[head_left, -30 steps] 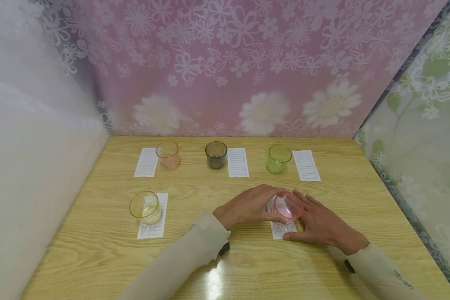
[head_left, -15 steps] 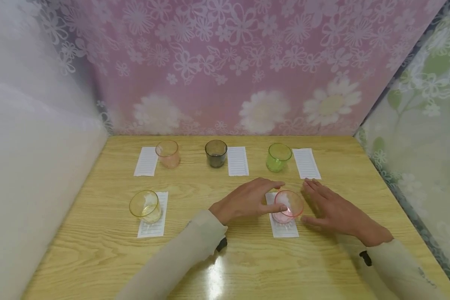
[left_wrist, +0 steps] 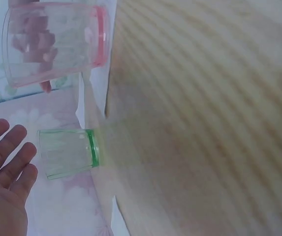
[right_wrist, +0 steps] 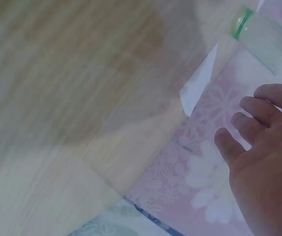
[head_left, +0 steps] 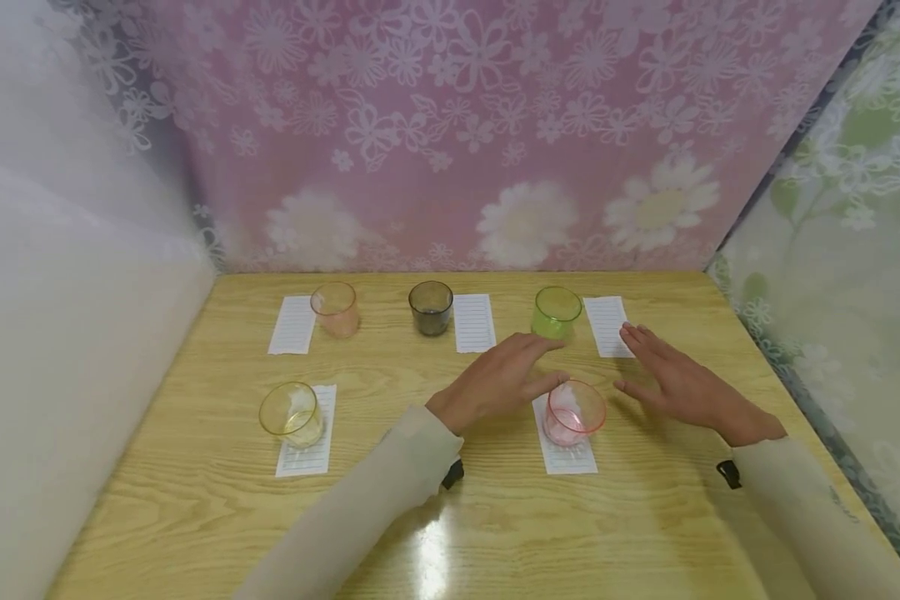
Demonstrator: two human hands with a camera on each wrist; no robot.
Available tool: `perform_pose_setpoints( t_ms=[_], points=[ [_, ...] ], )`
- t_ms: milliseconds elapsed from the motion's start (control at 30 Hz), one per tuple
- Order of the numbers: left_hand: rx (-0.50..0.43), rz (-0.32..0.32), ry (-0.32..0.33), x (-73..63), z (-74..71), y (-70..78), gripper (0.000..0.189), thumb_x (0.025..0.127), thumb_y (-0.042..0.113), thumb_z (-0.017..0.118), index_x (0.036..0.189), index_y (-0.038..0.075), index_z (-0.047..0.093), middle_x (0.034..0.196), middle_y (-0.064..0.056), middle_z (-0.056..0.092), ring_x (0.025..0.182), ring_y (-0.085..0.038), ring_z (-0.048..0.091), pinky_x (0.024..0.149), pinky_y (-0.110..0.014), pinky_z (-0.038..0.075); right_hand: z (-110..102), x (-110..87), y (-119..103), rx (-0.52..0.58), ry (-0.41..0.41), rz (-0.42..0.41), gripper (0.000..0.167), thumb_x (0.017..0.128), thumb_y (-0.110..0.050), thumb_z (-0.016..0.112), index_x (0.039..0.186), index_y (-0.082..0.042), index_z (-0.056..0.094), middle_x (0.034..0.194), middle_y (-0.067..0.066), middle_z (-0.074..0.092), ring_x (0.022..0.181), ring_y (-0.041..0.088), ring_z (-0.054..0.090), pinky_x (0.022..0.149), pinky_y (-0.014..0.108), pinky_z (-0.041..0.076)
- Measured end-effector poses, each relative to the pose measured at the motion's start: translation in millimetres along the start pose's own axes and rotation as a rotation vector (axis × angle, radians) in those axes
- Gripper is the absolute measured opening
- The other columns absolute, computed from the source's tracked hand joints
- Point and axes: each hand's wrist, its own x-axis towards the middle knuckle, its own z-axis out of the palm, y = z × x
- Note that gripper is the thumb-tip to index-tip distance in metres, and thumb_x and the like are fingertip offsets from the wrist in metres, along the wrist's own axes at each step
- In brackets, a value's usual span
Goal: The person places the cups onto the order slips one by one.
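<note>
A pink clear cup (head_left: 576, 414) stands upright on a lined paper slip (head_left: 572, 460) at the right front. Just left of it and above the table hovers my left hand (head_left: 498, 375), fingers fairly straight, holding nothing; its fingertips overlap the lower edge of the green cup (head_left: 557, 311) in the head view. The left wrist view shows a gap between that hand and the green cup (left_wrist: 68, 153). To the right of the pink cup, my right hand (head_left: 686, 387) is held in the air with loosely extended fingers, near the right rear paper slip (head_left: 606, 325). It holds nothing.
A yellow cup (head_left: 291, 414) stands partly on a paper slip (head_left: 317, 454) at left front. Along the back are an orange cup (head_left: 336, 311) and a grey cup (head_left: 431, 308), each beside a slip. Flowered curtains (head_left: 450, 150) bound the table's back and sides.
Both hands have come off the pink cup. The right hand has drawn away right and forward; the left has lifted forward toward the green cup. The pink cup stays on its slip.
</note>
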Motion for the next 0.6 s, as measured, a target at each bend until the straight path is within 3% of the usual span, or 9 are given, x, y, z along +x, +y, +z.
perform_pose_setpoints(
  t_ms=[333, 600],
  points=[
    [0.076, 0.003, 0.047, 19.5, -11.2, -3.0, 0.059, 0.113, 0.045, 0.059, 0.164, 0.017, 0.049, 0.166, -0.004, 0.051, 0.154, -0.022, 0.048, 0.126, -0.037, 0.045, -6, 26.6, 23, 0.027, -0.024, -0.008, 0.09, 0.111, -0.044, 0.064, 0.173, 0.001, 0.016, 0.18, 0.029, 0.014, 0.165, 0.054, 0.014, 0.124, 0.078, 0.027],
    [0.079, 0.02, 0.129, 33.4, -8.9, -8.1, 0.063, 0.109, 0.04, 0.068, 0.164, 0.015, 0.048, 0.163, -0.003, 0.052, 0.152, -0.02, 0.05, 0.125, -0.034, 0.045, -14, 42.4, 41, 0.05, -0.07, 0.027, 0.093, 0.112, -0.046, 0.061, 0.176, -0.006, 0.007, 0.182, 0.026, 0.007, 0.167, 0.053, 0.007, 0.126, 0.079, 0.021]
  ],
)
